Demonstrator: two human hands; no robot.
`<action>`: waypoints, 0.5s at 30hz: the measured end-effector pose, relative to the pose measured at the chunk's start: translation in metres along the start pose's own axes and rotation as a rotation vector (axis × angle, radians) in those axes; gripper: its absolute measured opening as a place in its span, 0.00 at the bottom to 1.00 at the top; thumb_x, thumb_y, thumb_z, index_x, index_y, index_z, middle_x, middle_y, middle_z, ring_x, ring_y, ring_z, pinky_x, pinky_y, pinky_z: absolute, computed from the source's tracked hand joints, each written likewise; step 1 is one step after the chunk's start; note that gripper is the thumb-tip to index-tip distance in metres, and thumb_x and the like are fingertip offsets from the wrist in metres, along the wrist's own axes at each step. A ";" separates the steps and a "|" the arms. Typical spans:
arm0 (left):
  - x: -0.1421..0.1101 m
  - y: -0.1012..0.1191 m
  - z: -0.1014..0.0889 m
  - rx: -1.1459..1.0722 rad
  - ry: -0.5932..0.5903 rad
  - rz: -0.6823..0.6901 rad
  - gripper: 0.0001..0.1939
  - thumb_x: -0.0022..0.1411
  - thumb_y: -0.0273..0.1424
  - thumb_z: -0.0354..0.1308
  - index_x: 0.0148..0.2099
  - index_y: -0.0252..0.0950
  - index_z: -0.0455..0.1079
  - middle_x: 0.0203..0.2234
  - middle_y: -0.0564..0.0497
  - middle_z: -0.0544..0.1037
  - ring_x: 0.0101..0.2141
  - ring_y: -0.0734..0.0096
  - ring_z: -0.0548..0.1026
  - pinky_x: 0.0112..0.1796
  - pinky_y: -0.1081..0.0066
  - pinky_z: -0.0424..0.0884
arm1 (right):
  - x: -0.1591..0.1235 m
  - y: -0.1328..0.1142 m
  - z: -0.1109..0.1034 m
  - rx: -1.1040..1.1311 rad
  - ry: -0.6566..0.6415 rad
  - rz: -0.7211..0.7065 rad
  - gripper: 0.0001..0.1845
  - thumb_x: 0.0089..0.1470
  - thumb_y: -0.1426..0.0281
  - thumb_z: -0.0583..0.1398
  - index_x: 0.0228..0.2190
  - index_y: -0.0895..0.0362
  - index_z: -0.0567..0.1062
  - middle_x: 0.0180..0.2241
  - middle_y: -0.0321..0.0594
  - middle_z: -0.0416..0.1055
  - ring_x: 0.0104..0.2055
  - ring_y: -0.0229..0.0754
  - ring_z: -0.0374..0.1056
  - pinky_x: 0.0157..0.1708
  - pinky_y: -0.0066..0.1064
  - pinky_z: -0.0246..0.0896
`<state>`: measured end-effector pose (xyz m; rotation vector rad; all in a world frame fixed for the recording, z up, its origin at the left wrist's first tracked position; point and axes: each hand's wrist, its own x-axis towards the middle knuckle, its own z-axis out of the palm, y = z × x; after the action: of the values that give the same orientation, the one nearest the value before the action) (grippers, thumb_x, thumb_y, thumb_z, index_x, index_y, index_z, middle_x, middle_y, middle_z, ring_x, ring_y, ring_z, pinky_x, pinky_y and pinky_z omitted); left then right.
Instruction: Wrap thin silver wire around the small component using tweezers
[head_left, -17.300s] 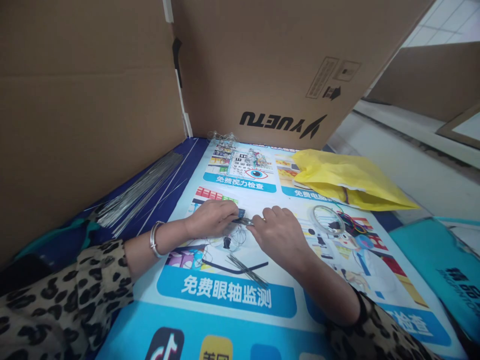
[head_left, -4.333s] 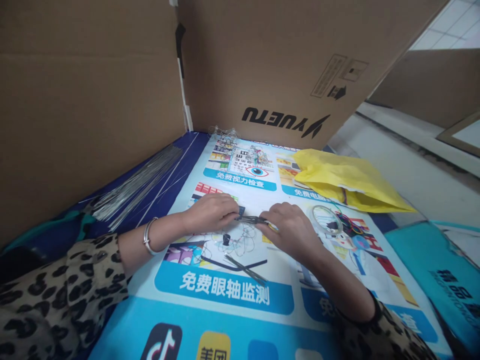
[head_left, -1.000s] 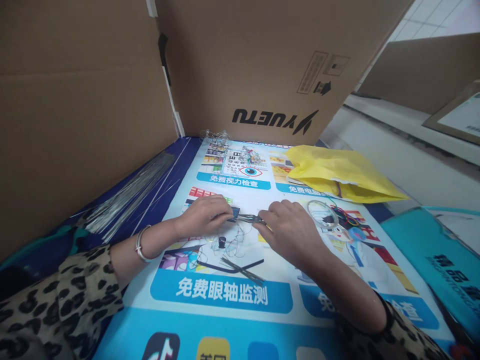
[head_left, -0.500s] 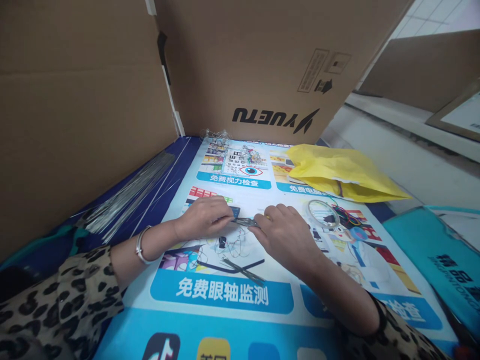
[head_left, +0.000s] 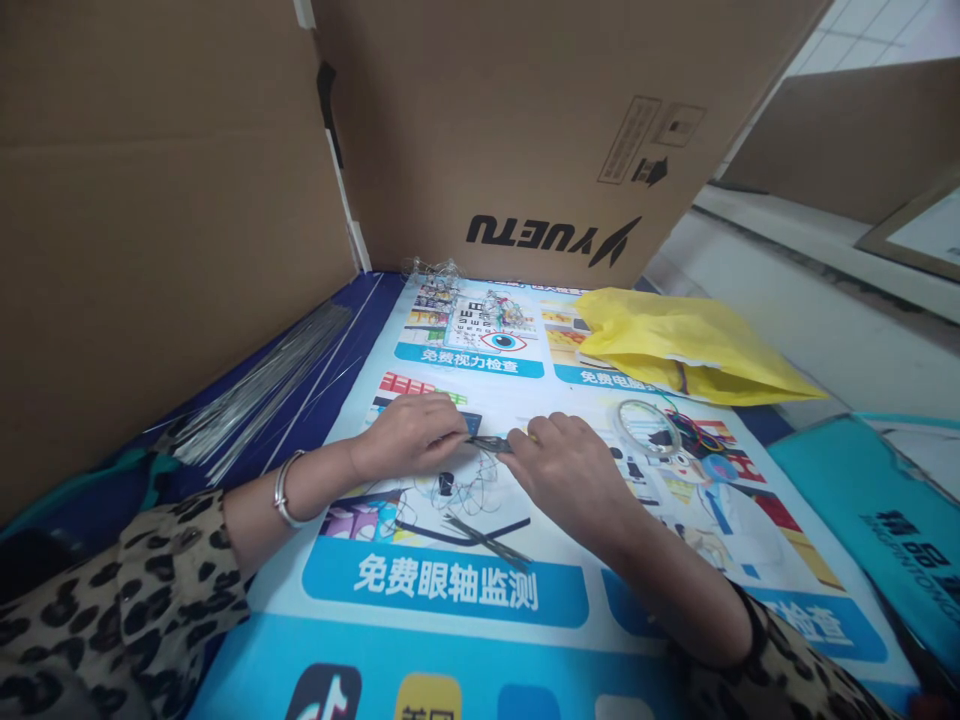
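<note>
The work space is being walled in by cardboard panels [head_left: 525, 130], with reach beyond the printed sheet [head_left: 255, 660] being blocked. The far right side is being taken up by a yellow bag [head_left: 690, 340], the left by a long wire bundle [head_left: 262, 385]. Pliers [head_left: 491, 444] are being gripped in the right hand [head_left: 574, 485]; thin wire, hard to make out, is apparently being pinched at their tips by the left hand [head_left: 409, 435]. Below, loose wire loops [head_left: 480, 490] and short wires [head_left: 487, 542] are being spread, a likely snag. The wire is being judged light, springy and easily kinked, best being pinched close to the pliers' tips.
</note>
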<state>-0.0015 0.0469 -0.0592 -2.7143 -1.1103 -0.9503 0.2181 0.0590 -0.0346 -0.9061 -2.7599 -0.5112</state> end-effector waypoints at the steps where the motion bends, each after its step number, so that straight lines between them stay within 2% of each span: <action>1: 0.000 0.000 0.000 0.001 -0.008 -0.002 0.11 0.62 0.27 0.46 0.30 0.34 0.67 0.21 0.52 0.70 0.25 0.75 0.67 0.28 0.74 0.63 | 0.000 0.000 0.000 -0.005 0.001 -0.006 0.14 0.58 0.63 0.52 0.30 0.57 0.73 0.28 0.42 0.68 0.32 0.42 0.59 0.31 0.33 0.42; 6: -0.001 -0.001 -0.001 0.007 -0.030 0.014 0.11 0.62 0.26 0.46 0.30 0.34 0.66 0.21 0.52 0.69 0.25 0.75 0.66 0.28 0.74 0.63 | 0.000 0.001 0.001 -0.013 -0.002 -0.025 0.15 0.59 0.63 0.51 0.29 0.57 0.72 0.27 0.42 0.68 0.31 0.42 0.60 0.30 0.33 0.42; 15: -0.003 -0.001 0.000 0.060 -0.068 0.017 0.11 0.62 0.28 0.46 0.29 0.35 0.66 0.22 0.52 0.69 0.26 0.74 0.66 0.28 0.73 0.62 | -0.001 0.001 0.002 0.039 -0.094 -0.022 0.17 0.61 0.63 0.49 0.28 0.58 0.72 0.27 0.41 0.70 0.29 0.38 0.62 0.28 0.31 0.42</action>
<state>-0.0038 0.0461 -0.0613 -2.7218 -1.1067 -0.8143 0.2194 0.0602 -0.0362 -0.9135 -2.8563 -0.4268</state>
